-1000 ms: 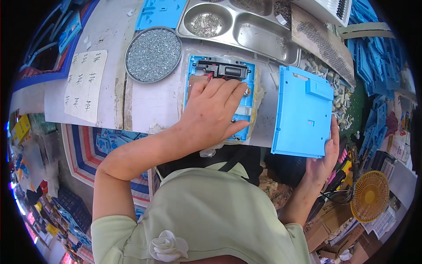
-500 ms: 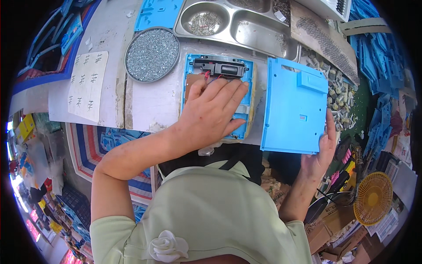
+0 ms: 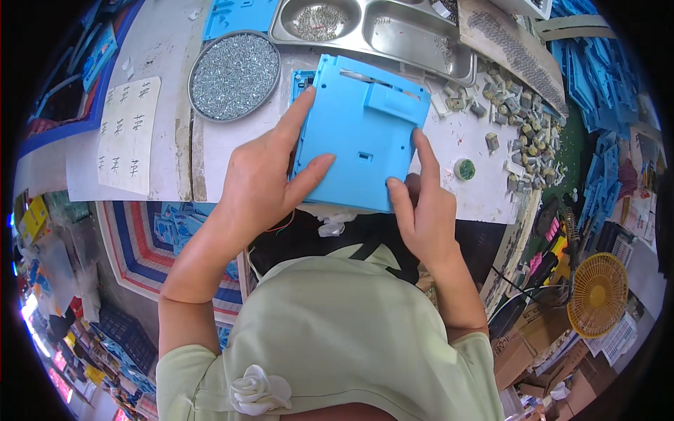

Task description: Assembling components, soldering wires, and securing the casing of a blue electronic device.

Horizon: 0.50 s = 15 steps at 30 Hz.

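A flat blue plastic cover (image 3: 347, 133) with a long slot and a raised block is held between both hands, slightly tilted, over an open blue plastic case (image 3: 300, 78). Only the case's upper left corner shows; its inside parts are hidden under the cover. My left hand (image 3: 263, 172) grips the cover's left edge, thumb across its face. At the lower right corner, my right hand (image 3: 430, 217) holds the cover with its thumb and forefinger along the edge; the other fingers are partly hidden.
Left of the case stands a round dish of screws (image 3: 235, 76). Behind is a steel compartment tray (image 3: 411, 43) with small metal parts. Several small motor-like parts (image 3: 523, 133) lie on the right, near a small green round piece (image 3: 464, 169). A written sheet (image 3: 130, 137) lies left.
My right hand has brought the cover leftward over the case. My left hand has left the case's inside and taken hold of the cover's left edge.
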Each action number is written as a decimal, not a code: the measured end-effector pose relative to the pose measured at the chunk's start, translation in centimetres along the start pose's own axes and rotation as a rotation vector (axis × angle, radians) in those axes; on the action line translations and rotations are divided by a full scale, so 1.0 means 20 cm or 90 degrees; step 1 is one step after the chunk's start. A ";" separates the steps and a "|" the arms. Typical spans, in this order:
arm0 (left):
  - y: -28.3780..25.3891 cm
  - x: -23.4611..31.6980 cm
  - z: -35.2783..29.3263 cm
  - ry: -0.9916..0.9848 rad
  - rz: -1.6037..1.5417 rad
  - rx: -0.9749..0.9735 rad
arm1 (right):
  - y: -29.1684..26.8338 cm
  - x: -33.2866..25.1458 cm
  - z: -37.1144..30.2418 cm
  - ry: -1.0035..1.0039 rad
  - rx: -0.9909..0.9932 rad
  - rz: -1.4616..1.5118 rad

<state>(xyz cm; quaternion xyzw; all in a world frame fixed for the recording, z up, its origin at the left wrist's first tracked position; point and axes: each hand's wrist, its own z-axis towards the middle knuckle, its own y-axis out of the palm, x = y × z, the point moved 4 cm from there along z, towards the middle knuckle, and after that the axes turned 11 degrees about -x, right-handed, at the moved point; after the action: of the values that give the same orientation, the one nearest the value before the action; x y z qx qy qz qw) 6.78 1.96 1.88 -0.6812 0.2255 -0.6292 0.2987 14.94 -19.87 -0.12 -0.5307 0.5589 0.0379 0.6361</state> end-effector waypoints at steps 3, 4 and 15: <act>0.02 -0.04 0.01 0.003 -0.001 0.023 | -0.01 -0.01 0.03 0.024 -0.026 0.061; 0.02 -0.04 0.00 0.001 -0.004 0.016 | -0.02 0.00 0.03 0.030 -0.035 0.083; 0.02 -0.03 -0.02 -0.037 -0.048 0.049 | -0.05 0.00 0.12 -0.041 -0.035 0.008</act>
<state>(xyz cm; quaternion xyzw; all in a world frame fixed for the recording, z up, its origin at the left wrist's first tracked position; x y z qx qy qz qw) 6.42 2.11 1.18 -0.6950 0.1666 -0.6283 0.3073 17.22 -18.63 0.09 -0.5429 0.5403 0.0738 0.6387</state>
